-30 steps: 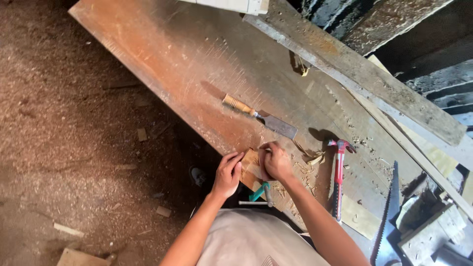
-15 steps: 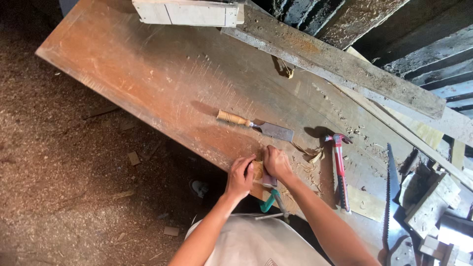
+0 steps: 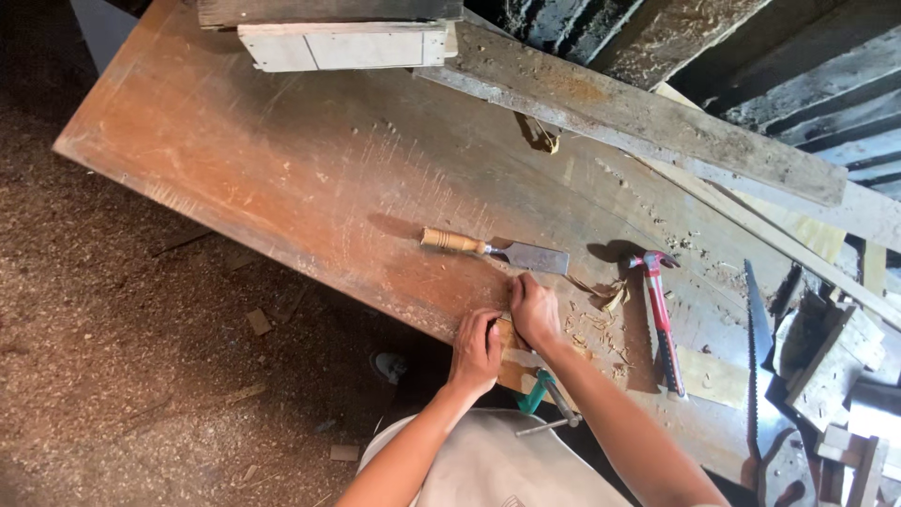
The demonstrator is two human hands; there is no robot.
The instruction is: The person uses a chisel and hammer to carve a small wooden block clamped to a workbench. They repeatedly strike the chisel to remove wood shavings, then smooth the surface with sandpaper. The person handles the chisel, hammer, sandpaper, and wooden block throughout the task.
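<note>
Head view: small wood piece is gripped between left hand and right hand at bench edge; chisel lies crosswise just beyond, nearer the right.

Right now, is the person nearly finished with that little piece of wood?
Some cutting looks done: curly wood shavings lie on the workbench, and the chisel is set down. In hand: the left hand and right hand press on a small wood piece at the bench edge, above a green clamp. The hammer and saw lie untouched. What's left can't be judged.
</note>
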